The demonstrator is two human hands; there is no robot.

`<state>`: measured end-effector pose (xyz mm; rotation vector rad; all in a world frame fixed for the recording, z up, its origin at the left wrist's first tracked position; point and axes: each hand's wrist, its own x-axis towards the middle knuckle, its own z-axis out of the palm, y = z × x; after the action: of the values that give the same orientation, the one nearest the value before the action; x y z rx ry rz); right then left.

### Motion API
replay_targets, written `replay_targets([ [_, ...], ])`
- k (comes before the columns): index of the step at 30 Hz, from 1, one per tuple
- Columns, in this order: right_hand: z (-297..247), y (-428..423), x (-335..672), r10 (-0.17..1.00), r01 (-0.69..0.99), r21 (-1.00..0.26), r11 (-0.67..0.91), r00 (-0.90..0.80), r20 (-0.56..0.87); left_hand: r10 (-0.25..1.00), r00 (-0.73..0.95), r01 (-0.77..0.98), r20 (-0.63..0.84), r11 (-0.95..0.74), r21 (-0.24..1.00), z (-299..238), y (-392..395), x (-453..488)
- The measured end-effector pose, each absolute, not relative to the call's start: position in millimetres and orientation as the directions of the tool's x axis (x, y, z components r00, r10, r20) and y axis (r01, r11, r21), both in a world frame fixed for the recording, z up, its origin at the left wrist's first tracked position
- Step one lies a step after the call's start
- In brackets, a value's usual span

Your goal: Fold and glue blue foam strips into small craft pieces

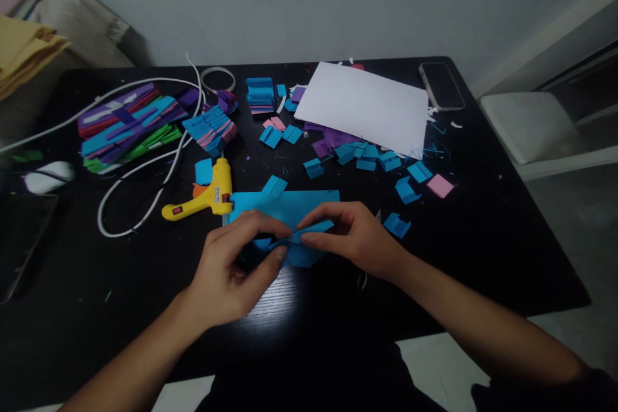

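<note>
Between my two hands is a small folded piece of blue paper, held over a larger blue sheet on the black table. My left hand pinches its left end between thumb and fingers. At the right end, the thumb and index finger of my right hand close on the same piece. Left of the sheet lies a yellow glue gun. A folded blue paper piece rests at the sheet's top edge. Scissors, mostly hidden, lie by my right hand.
A white sheet covers some purple paper, with several folded blue pieces along its lower edge. A phone lies at the far right. Bundled coloured strips, a white cable and a mouse are on the left.
</note>
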<state>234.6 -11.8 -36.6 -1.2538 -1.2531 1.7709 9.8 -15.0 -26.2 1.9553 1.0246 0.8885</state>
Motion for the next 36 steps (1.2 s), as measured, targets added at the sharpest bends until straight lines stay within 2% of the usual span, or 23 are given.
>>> replay_targets([
  [4,-38.0,-14.6,232.1,0.923,0.019,-0.968,-0.25,-0.297,-0.244,0.894,0.413,0.452,0.177,-0.369,0.812,-29.2,-13.9,10.7],
  [8,-38.2,-15.5,231.8,0.936,0.094,-0.972,-0.214,-0.267,-0.231,0.866,0.455,0.413,0.205,-0.41,0.814,-32.1,-11.8,12.5],
  [15,-35.4,-11.4,235.0,0.914,0.126,-0.964,-0.235,-0.308,-0.263,0.877,0.457,0.393,0.149,-0.349,0.85,-32.2,-11.3,11.8],
  [22,-35.8,-7.4,237.4,0.911,-0.006,-0.954,-0.298,-0.302,-0.283,0.899,0.436,0.412,0.048,-0.246,0.877,-28.8,-10.7,11.3],
  [29,-34.9,-9.9,233.9,0.917,0.033,-0.958,-0.285,-0.282,-0.282,0.874,0.484,0.435,-0.031,-0.21,0.875,-31.4,-10.5,12.1],
  [36,-36.7,-11.7,236.0,0.885,0.166,-0.952,-0.256,-0.357,-0.3,0.854,0.514,0.411,-0.083,-0.16,0.898,-31.3,-10.6,12.9],
])
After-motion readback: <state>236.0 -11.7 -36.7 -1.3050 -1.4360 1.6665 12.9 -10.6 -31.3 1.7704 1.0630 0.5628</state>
